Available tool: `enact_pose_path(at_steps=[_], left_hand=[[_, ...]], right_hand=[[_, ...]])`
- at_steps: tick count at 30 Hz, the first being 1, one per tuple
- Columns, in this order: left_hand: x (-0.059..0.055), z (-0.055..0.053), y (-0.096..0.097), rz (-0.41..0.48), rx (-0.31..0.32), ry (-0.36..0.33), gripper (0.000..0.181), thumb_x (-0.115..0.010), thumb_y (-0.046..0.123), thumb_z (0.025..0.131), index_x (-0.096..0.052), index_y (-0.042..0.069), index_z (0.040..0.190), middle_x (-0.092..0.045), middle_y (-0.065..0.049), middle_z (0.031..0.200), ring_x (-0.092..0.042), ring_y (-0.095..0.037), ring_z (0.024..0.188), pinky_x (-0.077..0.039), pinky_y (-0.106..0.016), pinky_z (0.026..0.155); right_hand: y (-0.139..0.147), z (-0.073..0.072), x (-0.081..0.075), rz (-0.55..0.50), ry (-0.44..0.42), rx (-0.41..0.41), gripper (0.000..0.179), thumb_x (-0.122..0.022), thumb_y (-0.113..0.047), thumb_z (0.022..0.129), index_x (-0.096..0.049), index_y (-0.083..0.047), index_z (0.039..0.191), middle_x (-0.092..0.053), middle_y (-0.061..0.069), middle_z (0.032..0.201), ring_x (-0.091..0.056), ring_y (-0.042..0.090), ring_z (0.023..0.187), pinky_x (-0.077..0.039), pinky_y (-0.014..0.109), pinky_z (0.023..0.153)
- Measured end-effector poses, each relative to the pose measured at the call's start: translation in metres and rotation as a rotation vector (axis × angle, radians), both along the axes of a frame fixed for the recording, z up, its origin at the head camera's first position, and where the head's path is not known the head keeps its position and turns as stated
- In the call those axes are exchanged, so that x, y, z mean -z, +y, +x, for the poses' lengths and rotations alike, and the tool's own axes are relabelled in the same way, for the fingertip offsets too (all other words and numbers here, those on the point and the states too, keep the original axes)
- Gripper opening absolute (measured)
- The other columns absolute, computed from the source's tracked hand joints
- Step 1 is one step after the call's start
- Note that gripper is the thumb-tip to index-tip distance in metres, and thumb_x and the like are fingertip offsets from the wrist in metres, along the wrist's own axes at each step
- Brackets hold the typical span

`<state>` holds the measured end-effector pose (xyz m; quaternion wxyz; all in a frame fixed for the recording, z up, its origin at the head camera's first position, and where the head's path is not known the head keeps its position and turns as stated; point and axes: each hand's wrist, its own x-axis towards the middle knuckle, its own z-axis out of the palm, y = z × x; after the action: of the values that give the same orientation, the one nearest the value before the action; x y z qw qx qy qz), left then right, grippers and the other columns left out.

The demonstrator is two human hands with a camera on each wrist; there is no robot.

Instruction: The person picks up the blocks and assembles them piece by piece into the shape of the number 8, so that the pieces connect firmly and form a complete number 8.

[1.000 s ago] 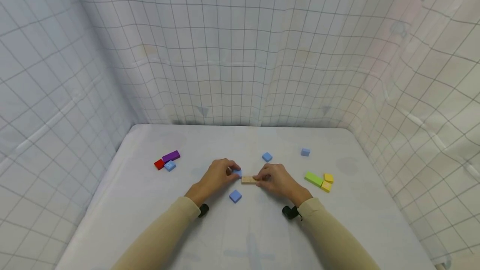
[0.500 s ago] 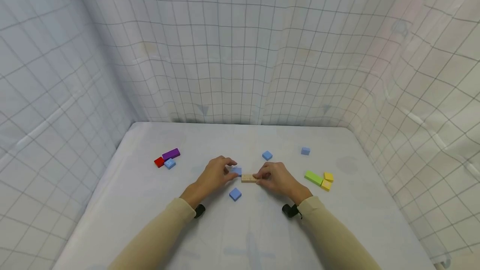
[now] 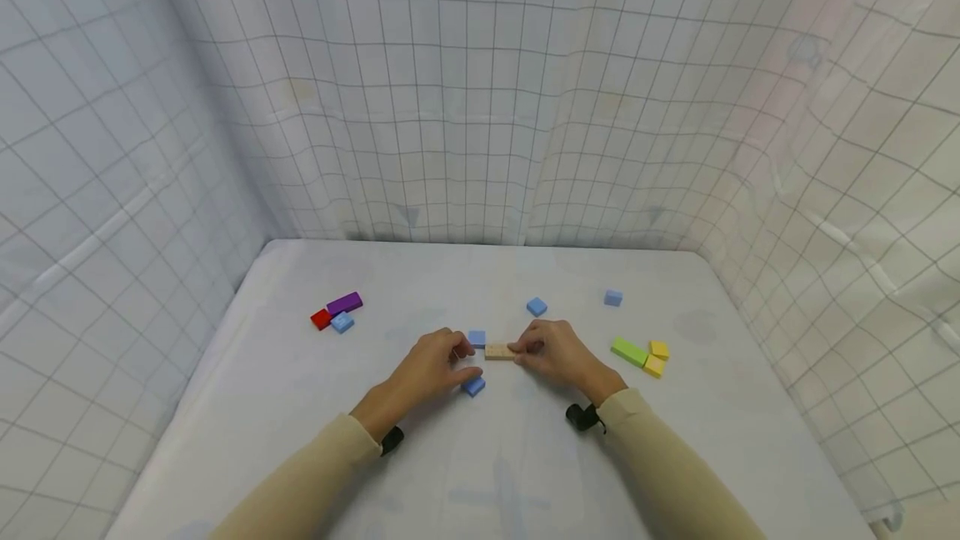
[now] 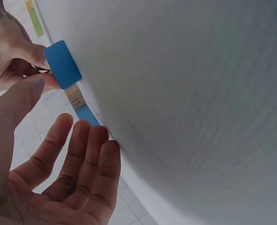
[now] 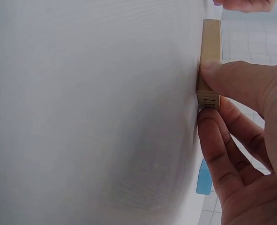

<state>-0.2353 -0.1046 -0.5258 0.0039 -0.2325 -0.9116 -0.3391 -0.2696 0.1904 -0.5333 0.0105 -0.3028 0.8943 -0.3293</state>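
My right hand (image 3: 557, 354) pinches the right end of a light wooden block (image 3: 498, 352), which lies flat on the table; in the right wrist view the thumb presses on the block's side (image 5: 211, 44). A blue block (image 3: 477, 338) sits against or close to the wooden block's left end. My left hand (image 3: 429, 372) is beside these with thumb and fingers spread, holding nothing. Its thumb partly covers a nearer blue block (image 3: 475, 387) in the head view. In the left wrist view that blue block (image 4: 63, 64) appears beyond the thumb tip; whether they touch, I cannot tell.
Behind the hands lie a blue block (image 3: 536, 307) and another blue block (image 3: 613, 297). At right are a green block (image 3: 629, 351) and two yellow blocks (image 3: 654, 367). Far left hold a purple block (image 3: 345, 304), a red block (image 3: 321, 319) and a light blue block (image 3: 342, 322).
My left hand has let go of the blue block by the wooden one and moved toward me, to the nearer blue block. The right hand keeps its pinch on the wooden block.
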Motion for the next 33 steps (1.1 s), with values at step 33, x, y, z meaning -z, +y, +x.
enact_pose_path(at_steps=[33], left_hand=[[-0.006,0.018,0.005,-0.109,0.049,0.004,0.027,-0.104,0.022,0.090,-0.082,0.012,0.103,-0.078,0.000,0.098,-0.067,-0.010,0.088,-0.062,-0.029,0.082]], right_hand=[[0.000,-0.002,0.001,0.023,0.007,0.009,0.018,-0.092,-0.008,0.101,-0.092,-0.013,0.118,-0.086,0.002,0.112,-0.079,0.011,0.099,-0.064,0.022,0.085]])
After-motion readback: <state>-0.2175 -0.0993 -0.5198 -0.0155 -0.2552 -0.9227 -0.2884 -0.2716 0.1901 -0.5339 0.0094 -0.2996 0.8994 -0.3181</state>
